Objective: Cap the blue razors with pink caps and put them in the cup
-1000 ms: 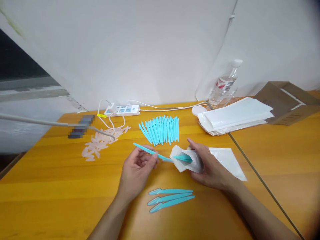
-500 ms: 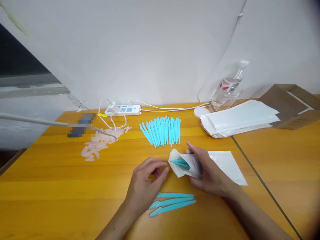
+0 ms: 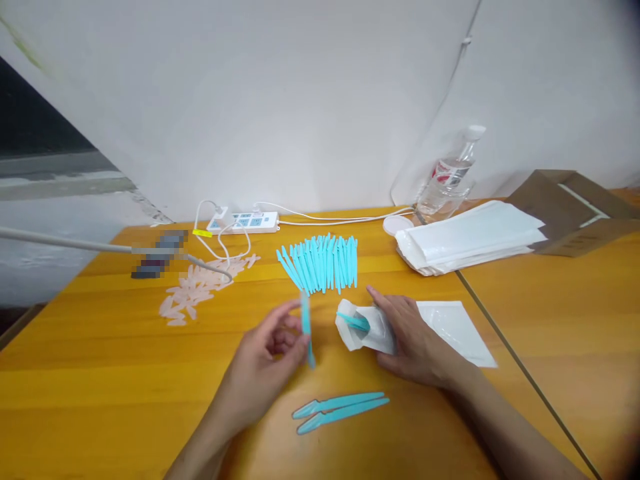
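My left hand pinches one turquoise eyebrow razor between thumb and fingers, holding it upright and slightly blurred above the table. My right hand is closed around a white padded mailer, its mouth spread open toward the left. Inside that mouth a few turquoise razors show; how many lie deeper is hidden. Below, two more razors lie side by side on the table. Beyond my hands spreads a row of several turquoise razors.
A flat mailer lies under my right wrist. Behind it are stacked mailers, a bottle, a round lid and a cardboard box. At left are pale pink pieces, a power strip and a cable.
My left hand has picked up one razor from the three in front, leaving two, and raised it left of the mailer. My right hand still holds the mailer.
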Tool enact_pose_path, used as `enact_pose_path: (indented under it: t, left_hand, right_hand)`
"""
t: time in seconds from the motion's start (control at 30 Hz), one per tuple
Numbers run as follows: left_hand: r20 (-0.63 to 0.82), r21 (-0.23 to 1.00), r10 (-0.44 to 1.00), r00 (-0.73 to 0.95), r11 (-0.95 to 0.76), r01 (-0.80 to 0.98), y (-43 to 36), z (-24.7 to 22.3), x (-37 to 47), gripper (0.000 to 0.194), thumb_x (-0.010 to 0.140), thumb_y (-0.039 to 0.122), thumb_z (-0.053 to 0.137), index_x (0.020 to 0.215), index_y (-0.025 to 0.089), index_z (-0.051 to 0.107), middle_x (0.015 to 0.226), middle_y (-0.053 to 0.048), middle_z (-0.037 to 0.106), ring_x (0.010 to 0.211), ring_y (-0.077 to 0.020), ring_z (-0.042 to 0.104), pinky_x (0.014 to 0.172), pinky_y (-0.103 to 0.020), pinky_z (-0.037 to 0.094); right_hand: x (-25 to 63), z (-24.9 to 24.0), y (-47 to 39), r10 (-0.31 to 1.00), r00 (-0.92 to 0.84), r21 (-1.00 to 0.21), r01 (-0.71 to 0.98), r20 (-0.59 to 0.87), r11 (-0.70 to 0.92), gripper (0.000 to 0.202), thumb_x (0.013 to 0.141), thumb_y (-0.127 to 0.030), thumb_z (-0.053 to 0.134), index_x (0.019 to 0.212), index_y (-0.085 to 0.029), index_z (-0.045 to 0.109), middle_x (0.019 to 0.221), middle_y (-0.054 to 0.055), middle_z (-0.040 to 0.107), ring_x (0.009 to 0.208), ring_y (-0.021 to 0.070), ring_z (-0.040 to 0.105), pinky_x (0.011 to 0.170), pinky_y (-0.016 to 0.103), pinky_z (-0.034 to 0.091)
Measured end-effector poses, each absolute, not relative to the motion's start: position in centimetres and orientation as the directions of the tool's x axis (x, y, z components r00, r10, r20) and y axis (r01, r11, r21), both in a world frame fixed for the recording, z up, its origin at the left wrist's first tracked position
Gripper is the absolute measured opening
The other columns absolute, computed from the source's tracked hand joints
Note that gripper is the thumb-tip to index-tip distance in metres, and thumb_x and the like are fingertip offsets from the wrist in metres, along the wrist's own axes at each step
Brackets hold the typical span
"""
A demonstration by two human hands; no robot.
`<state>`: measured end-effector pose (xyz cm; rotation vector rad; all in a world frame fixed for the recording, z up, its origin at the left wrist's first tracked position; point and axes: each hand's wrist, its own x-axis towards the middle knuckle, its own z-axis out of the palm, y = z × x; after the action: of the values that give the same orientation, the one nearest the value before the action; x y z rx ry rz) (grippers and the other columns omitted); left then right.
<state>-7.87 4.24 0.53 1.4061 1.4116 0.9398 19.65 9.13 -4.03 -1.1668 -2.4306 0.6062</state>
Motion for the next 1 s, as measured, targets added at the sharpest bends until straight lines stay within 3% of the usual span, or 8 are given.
enact_pose_path:
  t: [0.07, 0.13, 0.27, 0.4, 0.53, 0.63, 0.77, 1.0]
  left_hand:
    - [-0.089, 0.990, 0.986, -0.139, 0.103, 0.096, 4.8, 0.4, -7.0, 0.030, 0.085, 0.039, 0.067, 0.106, 0.018, 0.062, 0.087, -0.003, 0.066, 0.067, -0.0127, 0.062, 0.064, -0.025, 0.050]
    - [-0.097, 0.994, 0.972, -0.213, 0.104, 0.022, 5.2, -0.2, -5.1, 0.030, 0.081, 0.041, 0.071, 0.097, 0.016, 0.064, 0.078, -0.001, 0.065, 0.063, -0.0117, 0.060, 0.059, -0.022, 0.047]
    - [-0.061, 0.973, 0.997, -0.049, 0.071, 0.218, 5.5, -1.5, -1.6, 0.026, 0.083, 0.039, 0.070, 0.096, 0.017, 0.071, 0.070, 0.000, 0.062, 0.064, -0.0118, 0.055, 0.059, -0.021, 0.044]
    - [0.062, 0.912, 0.993, -0.100, -0.016, 0.409, 4.5, -1.4, -2.8, 0.030, 0.086, 0.038, 0.067, 0.111, 0.021, 0.068, 0.089, -0.003, 0.065, 0.067, -0.0114, 0.051, 0.062, -0.023, 0.044]
    - [-0.041, 0.766, 0.969, 0.242, -0.125, 0.631, 2.3, -0.6, -4.9, 0.013, 0.090, 0.032, 0.062, 0.088, 0.024, 0.073, 0.086, -0.001, 0.066, 0.077, -0.0140, 0.058, 0.071, -0.026, 0.044]
    - [-0.150, 0.604, 0.884, 0.442, -0.272, 0.749, 1.1, -0.6, -4.7, 0.012, 0.088, 0.025, 0.062, 0.088, 0.027, 0.074, 0.090, 0.000, 0.068, 0.084, -0.0178, 0.061, 0.073, -0.029, 0.043]
    - [-0.189, 0.467, 0.854, 0.485, -0.356, 0.809, 1.2, -1.1, -4.1, 0.019, 0.092, 0.022, 0.054, 0.085, 0.024, 0.072, 0.086, -0.002, 0.067, 0.086, -0.0210, 0.061, 0.072, -0.031, 0.043]
    - [-0.173, 0.452, 0.824, 0.539, -0.419, 0.787, 1.8, -0.9, -4.3, 0.017, 0.093, 0.022, 0.052, 0.100, 0.024, 0.067, 0.095, -0.004, 0.068, 0.090, -0.0217, 0.063, 0.076, -0.032, 0.046]
  right_hand:
    - [19.6, -4.1, 9.0, 0.806, -0.568, -0.572, 0.612, 0.163, 0.547, 0.106, 0.069, -0.013, 0.063, 0.157, -0.026, 0.006, 0.130, 0.013, 0.050, 0.119, 0.0329, 0.046, 0.104, 0.054, 0.036]
    - [19.6, -4.1, 8.8, 0.812, -0.555, -0.610, 0.585, 0.180, 0.535, 0.107, 0.068, -0.011, 0.063, 0.157, -0.027, 0.006, 0.130, 0.013, 0.050, 0.119, 0.0328, 0.046, 0.103, 0.053, 0.038]
    - [19.7, -4.3, 8.5, 0.819, -0.526, -0.647, 0.547, 0.227, 0.531, 0.106, 0.068, -0.011, 0.062, 0.157, -0.027, 0.008, 0.129, 0.012, 0.049, 0.118, 0.0314, 0.048, 0.102, 0.050, 0.040]
    - [19.8, -4.1, 8.6, 0.809, -0.536, -0.605, 0.569, 0.240, 0.557, 0.104, 0.069, -0.015, 0.063, 0.157, -0.025, 0.008, 0.128, 0.012, 0.050, 0.117, 0.0312, 0.049, 0.102, 0.050, 0.040]
    - [19.5, -3.8, 8.9, 0.765, -0.610, -0.497, 0.608, 0.206, 0.619, 0.102, 0.069, -0.020, 0.065, 0.156, -0.023, 0.012, 0.133, 0.014, 0.051, 0.119, 0.0332, 0.048, 0.106, 0.056, 0.033]
    - [19.3, -3.9, 9.0, 0.742, -0.643, -0.442, 0.620, 0.187, 0.648, 0.101, 0.068, -0.021, 0.065, 0.155, -0.022, 0.016, 0.140, 0.016, 0.049, 0.125, 0.0357, 0.045, 0.109, 0.059, 0.026]
    - [19.5, -3.9, 8.8, 0.758, -0.636, -0.455, 0.638, 0.143, 0.621, 0.100, 0.067, -0.018, 0.063, 0.156, -0.021, 0.017, 0.136, 0.015, 0.051, 0.120, 0.0343, 0.048, 0.104, 0.055, 0.032]
    - [19.7, -4.1, 8.9, 0.784, -0.599, -0.483, 0.645, 0.163, 0.592, 0.101, 0.068, -0.017, 0.063, 0.157, -0.021, 0.013, 0.132, 0.015, 0.053, 0.115, 0.0336, 0.049, 0.100, 0.052, 0.035]
